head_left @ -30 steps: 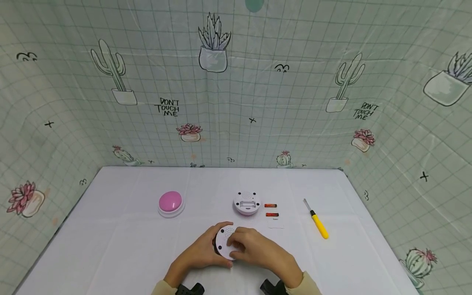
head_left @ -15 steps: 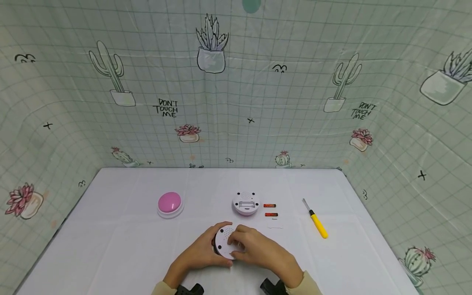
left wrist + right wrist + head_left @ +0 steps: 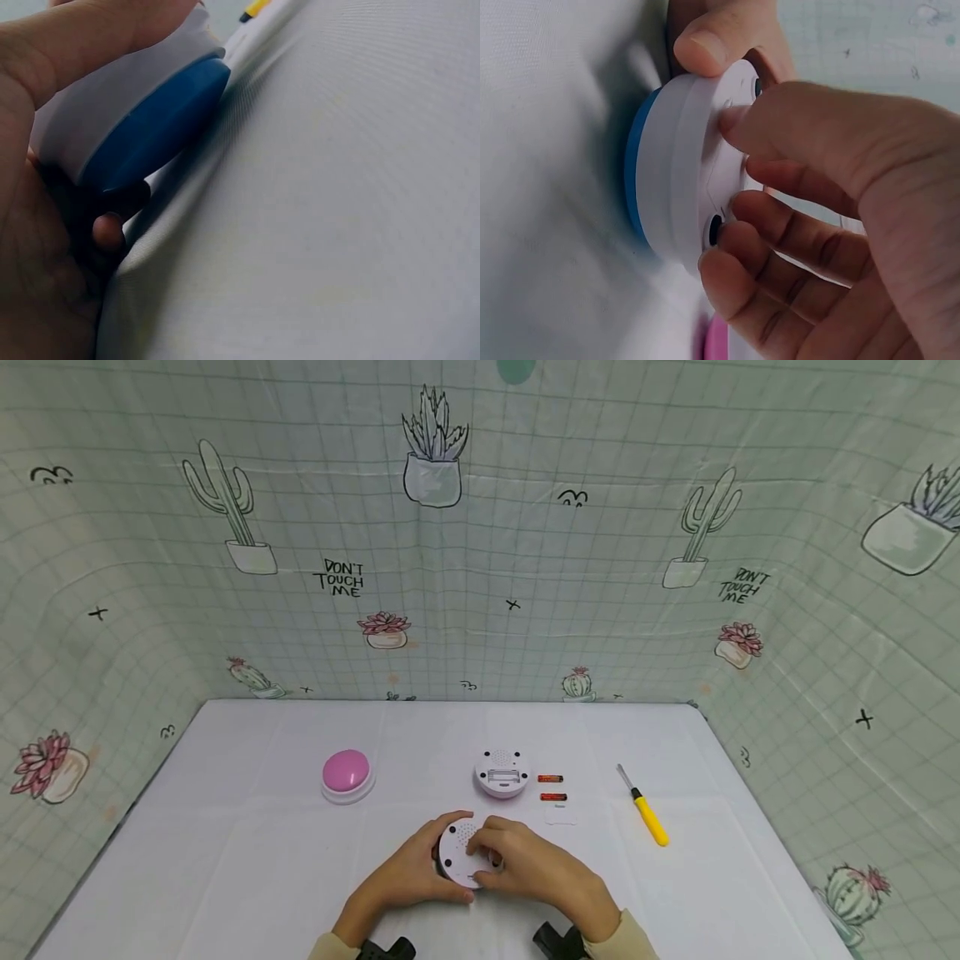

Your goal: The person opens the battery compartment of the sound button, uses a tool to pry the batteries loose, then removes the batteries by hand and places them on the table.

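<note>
- We see the left hand (image 3: 427, 864) wrapped round the side of a blue-domed button (image 3: 455, 850), its thumb and fingers spread to either side of the white body.
- That button is near the front of the table (image 3: 225, 835), midway across, its base turned up and its blue dome (image 3: 165, 124) facing down; we cannot tell whether the dome touches the cloth.
- The right hand (image 3: 528, 864) lies over the base with bent fingers, the thumb on its flat face and fingertips near a black foot (image 3: 715, 229); we cannot tell whether it pinches anything.
- Beyond the hands we find a second device (image 3: 502, 773), base up, its battery compartment uncovered.
- Just right of that device lie two batteries (image 3: 551, 778), one nearer us than the other.
- Further right we see a yellow-handled screwdriver (image 3: 647, 814), lying aslant.
- A pink-domed button (image 3: 347, 772) sits dome up at the left.
- Behind everything hangs a cactus-print backdrop (image 3: 457, 560).
</note>
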Available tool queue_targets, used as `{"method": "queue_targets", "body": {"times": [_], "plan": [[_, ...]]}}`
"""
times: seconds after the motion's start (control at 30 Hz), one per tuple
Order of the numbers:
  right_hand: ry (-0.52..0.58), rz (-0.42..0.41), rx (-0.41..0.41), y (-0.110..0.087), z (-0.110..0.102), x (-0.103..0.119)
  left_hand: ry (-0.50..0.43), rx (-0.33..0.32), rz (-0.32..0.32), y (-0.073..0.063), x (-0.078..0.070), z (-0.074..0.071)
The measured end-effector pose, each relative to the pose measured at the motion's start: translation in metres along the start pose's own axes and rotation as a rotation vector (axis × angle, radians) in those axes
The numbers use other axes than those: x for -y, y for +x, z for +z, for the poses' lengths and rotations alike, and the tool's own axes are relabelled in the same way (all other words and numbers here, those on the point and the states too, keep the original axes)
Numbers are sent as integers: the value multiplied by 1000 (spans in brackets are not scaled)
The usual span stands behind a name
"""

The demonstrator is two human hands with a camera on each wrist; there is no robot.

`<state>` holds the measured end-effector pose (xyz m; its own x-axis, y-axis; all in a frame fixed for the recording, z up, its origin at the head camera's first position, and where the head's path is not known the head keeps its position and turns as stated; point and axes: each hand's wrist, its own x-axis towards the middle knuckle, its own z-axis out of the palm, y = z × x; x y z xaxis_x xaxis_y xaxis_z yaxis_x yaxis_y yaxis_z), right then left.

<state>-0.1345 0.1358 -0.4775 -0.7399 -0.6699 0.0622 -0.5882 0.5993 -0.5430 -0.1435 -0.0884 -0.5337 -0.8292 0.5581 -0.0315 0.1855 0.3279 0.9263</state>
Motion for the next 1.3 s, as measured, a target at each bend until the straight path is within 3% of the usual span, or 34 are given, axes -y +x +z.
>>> {"method": "queue_targets", "body": {"times": [0.47, 0.9, 1.3], "plan": [[-76, 10, -14, -1, 0, 0, -54, -21, 3, 1, 3, 0], [-16, -1, -3, -3, -2, -4, -14, -31, -15, 0, 1, 3], [-26, -25, -9, -2, -3, -3, -5, -34, -15, 0, -2, 1]]}}
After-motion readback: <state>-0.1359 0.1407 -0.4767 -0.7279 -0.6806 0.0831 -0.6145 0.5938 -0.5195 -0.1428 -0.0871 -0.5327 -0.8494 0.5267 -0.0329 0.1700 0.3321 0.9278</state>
